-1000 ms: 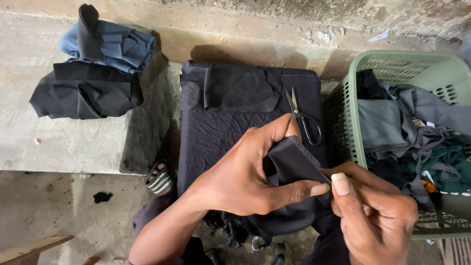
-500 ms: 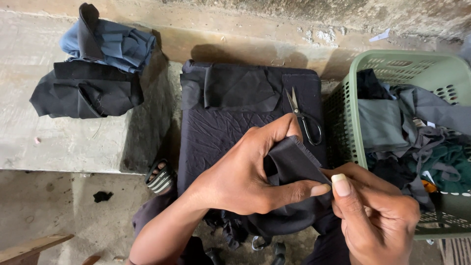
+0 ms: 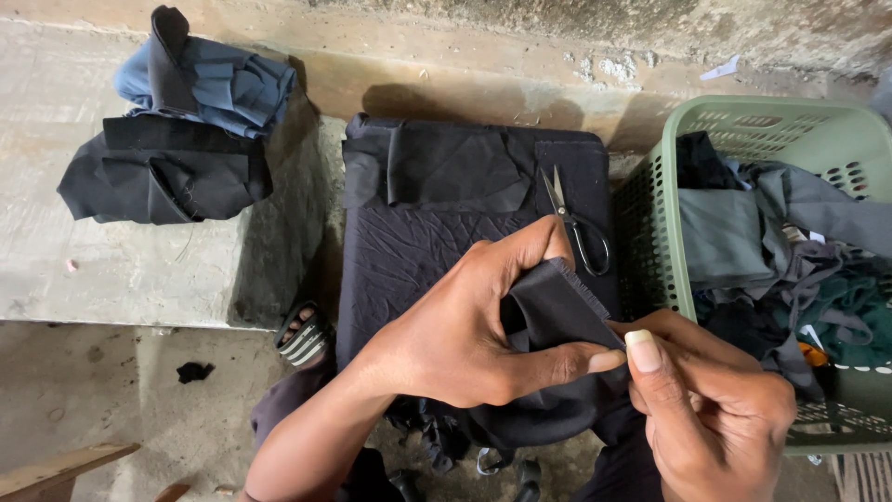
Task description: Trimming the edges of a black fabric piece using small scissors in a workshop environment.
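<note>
Far left of the hands, on a concrete ledge [image 3: 139, 270]: two cloth bundles, one blue bundle [image 3: 218, 84] touching one black bundle [image 3: 167, 177] just below it. Lower left, well apart from the hands: one small black scrap [image 3: 193, 372] on the floor and one wooden plank [image 3: 56, 469], cut off by the frame edge. Just left of the left forearm: one striped sandal [image 3: 302, 336], partly hidden. Behind the left hand: one black padded block [image 3: 409, 251] with a loose black cloth strip [image 3: 437, 167] draped over its far end. Centre: left hand [image 3: 465, 339] clenched around the black fabric piece [image 3: 553, 307], thumb pressed along its frayed edge; remainder of the fabric hanging below the hands, hard to make out against dark clothing. Just above the left fingertips: one pair of scissors [image 3: 578, 223], lying closed on the block, handles partly hidden by the fingers. Right hand [image 3: 711, 409] pinching the same fabric piece at its near corner, touching the left thumb. Right of both hands: one green plastic basket [image 3: 664, 251], holding a jumble of grey, black and dark green cloth pieces [image 3: 790, 251], count not discernible; basket cut off at the right.
</note>
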